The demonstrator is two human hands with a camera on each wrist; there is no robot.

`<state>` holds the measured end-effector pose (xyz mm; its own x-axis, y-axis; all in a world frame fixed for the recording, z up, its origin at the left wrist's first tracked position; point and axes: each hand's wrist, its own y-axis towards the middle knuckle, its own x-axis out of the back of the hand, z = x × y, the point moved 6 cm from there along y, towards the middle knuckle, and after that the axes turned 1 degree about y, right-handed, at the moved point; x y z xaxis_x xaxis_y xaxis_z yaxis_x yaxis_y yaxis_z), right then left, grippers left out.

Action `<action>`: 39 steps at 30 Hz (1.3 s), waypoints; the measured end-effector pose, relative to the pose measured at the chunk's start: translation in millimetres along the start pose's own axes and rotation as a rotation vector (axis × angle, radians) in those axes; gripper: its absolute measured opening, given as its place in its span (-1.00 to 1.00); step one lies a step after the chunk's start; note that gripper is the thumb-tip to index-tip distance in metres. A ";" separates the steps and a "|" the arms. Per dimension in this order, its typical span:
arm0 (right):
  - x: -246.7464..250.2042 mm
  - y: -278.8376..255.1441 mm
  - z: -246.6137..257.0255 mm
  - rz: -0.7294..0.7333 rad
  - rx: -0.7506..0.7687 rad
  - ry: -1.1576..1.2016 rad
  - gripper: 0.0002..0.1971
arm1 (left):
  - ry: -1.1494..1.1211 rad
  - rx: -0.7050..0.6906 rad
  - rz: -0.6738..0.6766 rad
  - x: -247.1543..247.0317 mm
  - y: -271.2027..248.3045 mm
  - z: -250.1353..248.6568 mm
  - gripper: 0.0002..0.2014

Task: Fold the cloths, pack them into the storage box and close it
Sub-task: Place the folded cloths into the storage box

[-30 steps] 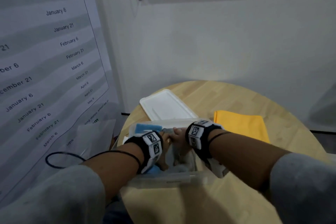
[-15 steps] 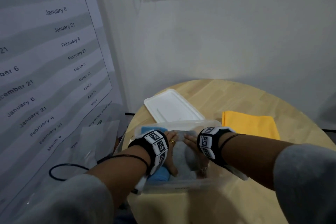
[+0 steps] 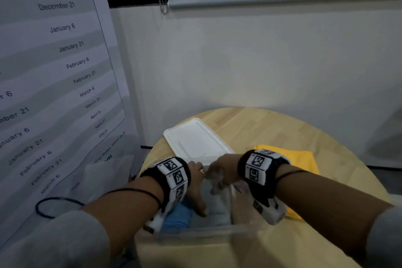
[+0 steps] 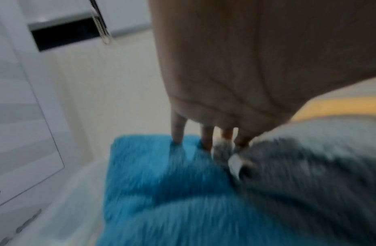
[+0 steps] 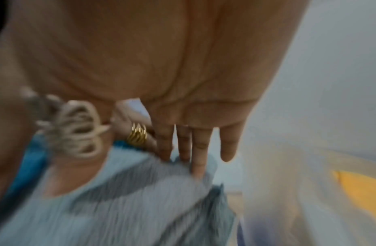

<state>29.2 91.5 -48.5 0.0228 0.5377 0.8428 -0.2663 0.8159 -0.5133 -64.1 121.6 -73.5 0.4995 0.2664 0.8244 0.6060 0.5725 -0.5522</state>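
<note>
Head view: both my hands are in the clear storage box at lower centre of the counter. Left hand and right hand rest on the grey cloth; blue cloth to its left. White lid just behind, yellow cloth right.

Left wrist view: straight fingers press blue and grey cloths, grip wide.

Right wrist view: straight fingers press grey cloth, grip wide.
</note>
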 end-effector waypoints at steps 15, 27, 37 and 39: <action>-129.9 -91.9 -140.7 -0.230 -0.509 0.304 -0.33 | -0.352 0.017 -0.434 -15.2 -30.7 -149.4 -0.55; -135.0 -89.7 -153.3 -0.386 -0.567 0.427 -0.51 | -0.173 0.023 -0.396 -7.8 -15.1 -138.7 -0.64; -167.8 -133.1 -201.6 -0.605 -1.213 0.990 -0.37 | -0.135 0.056 -0.358 -11.6 -2.8 -136.1 -0.53; -163.9 -134.8 -204.2 -0.638 -1.166 0.996 -0.58 | -0.142 0.054 -0.363 -12.1 -1.3 -135.3 -0.55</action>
<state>258.0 -63.1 -150.5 0.5266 -0.3812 0.7598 0.8334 0.4075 -0.3732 12.8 12.7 -99.6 0.1658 0.1413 0.9760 0.6921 0.6884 -0.2172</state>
